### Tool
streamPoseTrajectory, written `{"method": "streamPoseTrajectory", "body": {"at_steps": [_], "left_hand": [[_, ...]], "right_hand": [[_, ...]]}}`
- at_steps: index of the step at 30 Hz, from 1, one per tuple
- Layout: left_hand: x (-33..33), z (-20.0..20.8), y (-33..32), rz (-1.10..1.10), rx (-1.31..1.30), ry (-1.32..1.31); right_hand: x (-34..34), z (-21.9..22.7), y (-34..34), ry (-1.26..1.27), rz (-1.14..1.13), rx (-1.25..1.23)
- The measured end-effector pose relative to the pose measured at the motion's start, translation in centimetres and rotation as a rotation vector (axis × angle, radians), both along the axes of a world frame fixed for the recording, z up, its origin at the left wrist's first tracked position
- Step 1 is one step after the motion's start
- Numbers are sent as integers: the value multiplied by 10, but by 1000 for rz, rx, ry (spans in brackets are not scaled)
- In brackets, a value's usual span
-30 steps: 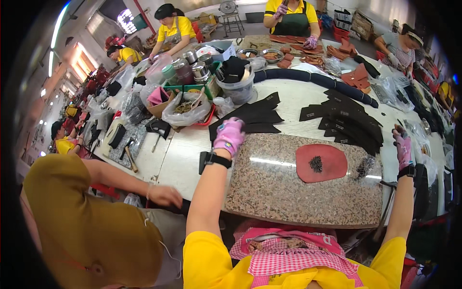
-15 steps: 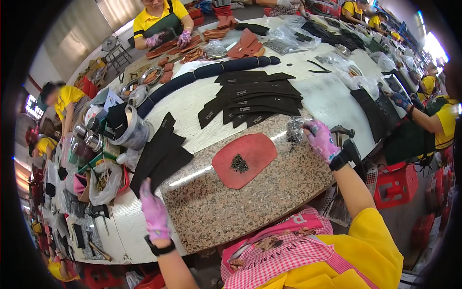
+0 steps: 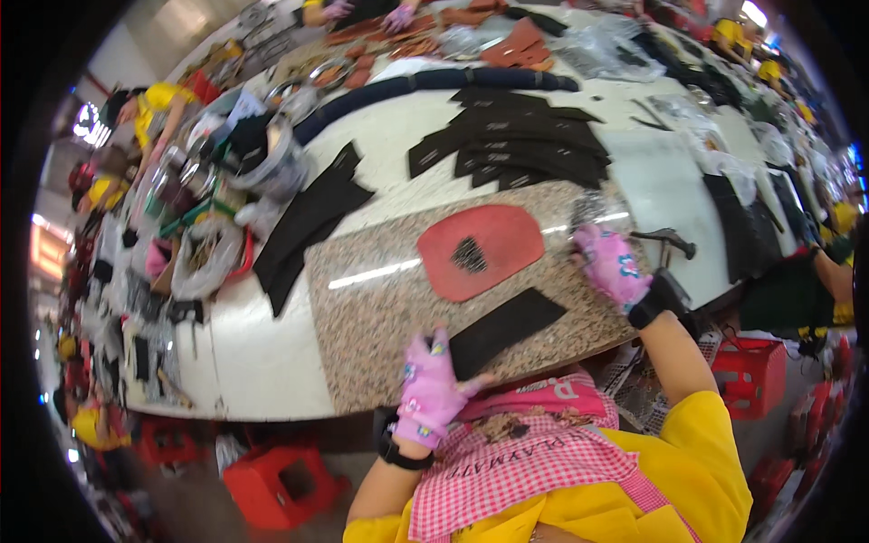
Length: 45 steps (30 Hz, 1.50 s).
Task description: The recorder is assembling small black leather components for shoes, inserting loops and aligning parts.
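On the speckled stone slab [image 3: 371, 271] lies a red pad [image 3: 498, 249] with a small heap of tiny dark metal pieces [image 3: 469, 255] on it. Closer to me is a black strip-like cut piece [image 3: 509, 331], flat on the slab. Gloved in pink, my left hand [image 3: 430, 387] is at its left end with thumb and fingers apart; I cannot tell whether it touches the piece. My right hand [image 3: 614, 267], also gloved, rests by the slab's right side just below a clear bag of small dark bits [image 3: 588, 208]. Its fingers are drawn together, and anything between them is hidden.
A hammer [image 3: 667, 239] lies right of my right hand. Black cut pieces form a fanned stack [image 3: 516, 140] beyond the slab and a pile [image 3: 312, 226] at left. A long dark-blue roll [image 3: 407, 89], a bucket [image 3: 276, 167] and red stools [image 3: 281, 489] surround this spot.
My left hand has come from the left pile to the slab's near edge, where a black piece now lies. My right hand has shifted slightly off the bag. The whole view has turned.
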<state>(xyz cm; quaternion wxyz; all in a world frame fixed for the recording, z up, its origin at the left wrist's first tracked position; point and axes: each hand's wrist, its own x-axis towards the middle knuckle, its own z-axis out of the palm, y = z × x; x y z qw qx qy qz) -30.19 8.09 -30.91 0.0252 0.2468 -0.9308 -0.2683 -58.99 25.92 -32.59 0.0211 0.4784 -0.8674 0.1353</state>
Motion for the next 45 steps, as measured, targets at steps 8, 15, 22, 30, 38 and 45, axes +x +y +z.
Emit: {"method": "streamPoseTrajectory", "body": {"at_steps": [8, 15, 22, 30, 38, 45], "left_hand": [[-19, 0, 15, 86, 267, 205], [-21, 11, 18, 97, 644, 335], [-20, 16, 21, 13, 295, 457], [-17, 19, 17, -53, 342, 512], [-15, 15, 20, -73, 371, 601], [-12, 14, 20, -88, 415, 663]], "right_hand": [[121, 29, -22, -969, 166, -532], [134, 40, -25, -914, 160, -518], [136, 44, -26, -1085, 178, -586], [139, 53, -34, -819, 259, -610], [144, 40, -30, -762, 206, -732], [148, 53, -32, -763, 142, -580]]}}
